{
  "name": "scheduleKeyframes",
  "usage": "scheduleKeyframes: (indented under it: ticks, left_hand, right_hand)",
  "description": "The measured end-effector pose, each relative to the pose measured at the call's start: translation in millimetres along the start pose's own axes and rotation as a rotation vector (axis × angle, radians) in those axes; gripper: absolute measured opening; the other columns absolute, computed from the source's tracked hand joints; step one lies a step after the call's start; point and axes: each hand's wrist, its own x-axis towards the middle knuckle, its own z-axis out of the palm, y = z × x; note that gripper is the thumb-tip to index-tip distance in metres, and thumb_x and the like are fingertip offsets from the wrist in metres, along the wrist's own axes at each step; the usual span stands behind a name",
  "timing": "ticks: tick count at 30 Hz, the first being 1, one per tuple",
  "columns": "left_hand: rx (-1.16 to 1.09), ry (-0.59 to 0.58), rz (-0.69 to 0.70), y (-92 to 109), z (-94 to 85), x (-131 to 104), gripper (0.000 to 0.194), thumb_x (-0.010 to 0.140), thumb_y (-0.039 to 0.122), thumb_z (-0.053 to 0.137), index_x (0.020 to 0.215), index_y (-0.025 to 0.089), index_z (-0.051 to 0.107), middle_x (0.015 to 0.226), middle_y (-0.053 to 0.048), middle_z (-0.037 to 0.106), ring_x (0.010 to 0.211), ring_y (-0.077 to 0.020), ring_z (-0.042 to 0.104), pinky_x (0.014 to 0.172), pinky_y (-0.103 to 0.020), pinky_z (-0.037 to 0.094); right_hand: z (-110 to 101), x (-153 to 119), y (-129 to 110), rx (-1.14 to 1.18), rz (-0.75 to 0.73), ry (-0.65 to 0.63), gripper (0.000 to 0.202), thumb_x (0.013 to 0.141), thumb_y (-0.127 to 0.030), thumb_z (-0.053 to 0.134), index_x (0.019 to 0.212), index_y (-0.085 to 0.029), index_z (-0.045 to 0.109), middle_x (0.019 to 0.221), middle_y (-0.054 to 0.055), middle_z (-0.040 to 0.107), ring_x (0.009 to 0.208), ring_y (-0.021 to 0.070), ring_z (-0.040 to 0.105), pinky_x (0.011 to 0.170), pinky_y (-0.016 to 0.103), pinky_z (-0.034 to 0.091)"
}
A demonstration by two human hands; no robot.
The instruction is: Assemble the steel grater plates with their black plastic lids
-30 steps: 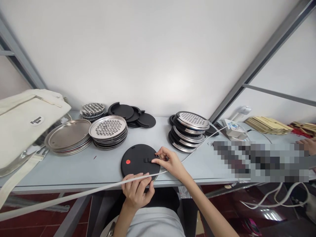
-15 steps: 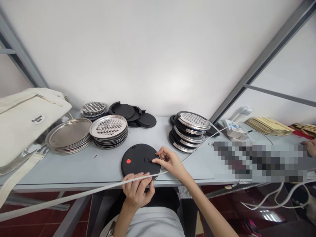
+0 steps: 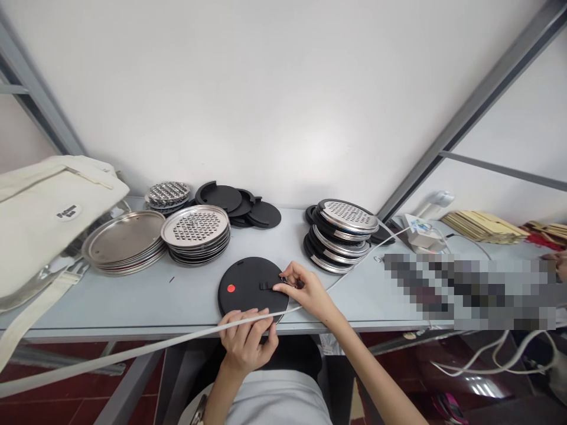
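A black disc with an orange-red round sticker lies flat at the table's front edge. My left hand grips the disc's near rim, fingers on top and thumb below. At the disc's right side, my right hand pinches a small dark tab, with a bit of shiny metal partly hidden under the fingers. Between my eyes and the hands, a white cable crosses the view.
Metal plates, grater discs and black discs stand at the left and back. Another disc stack is right of centre. A pale bag is far left; a person's hand shows far right.
The person's hand at the far right has shifted slightly. My two hands and the black disc look the same.
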Motion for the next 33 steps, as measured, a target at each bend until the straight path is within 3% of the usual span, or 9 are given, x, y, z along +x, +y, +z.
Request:
scheduleKeyframes:
  ticks: [15, 33]
  left_hand:
    - [0.006, 0.001, -0.007, 0.3, -0.1, 0.4, 0.004, 0.075, 0.019, 0.062, 0.078, 0.022, 0.064, 0.073, 0.000, 0.070, 0.069, -0.0155, 0.062, 0.080, -0.034, 0.039]
    - [-0.001, -0.004, -0.008, -0.7, -0.1, -1.8, 0.005, 0.075, 0.019, 0.063, 0.078, 0.022, 0.064, 0.075, 0.000, 0.070, 0.071, -0.0161, 0.061, 0.081, -0.035, 0.039]
  right_hand:
    - [1.0, 0.0, -0.2, 0.005, 0.016, 0.002, 0.034, 0.080, -0.051, 0.062, 0.085, -0.019, 0.052, 0.060, -0.007, 0.035, 0.056, 0.0103, 0.033, 0.054, 0.023, 0.030]
    - [1.0, 0.0, 2.5, 0.021, 0.015, -0.024, 0.030, 0.081, -0.045, 0.065, 0.087, -0.019, 0.050, 0.060, -0.008, 0.035, 0.056, 0.0101, 0.031, 0.054, 0.024, 0.027]
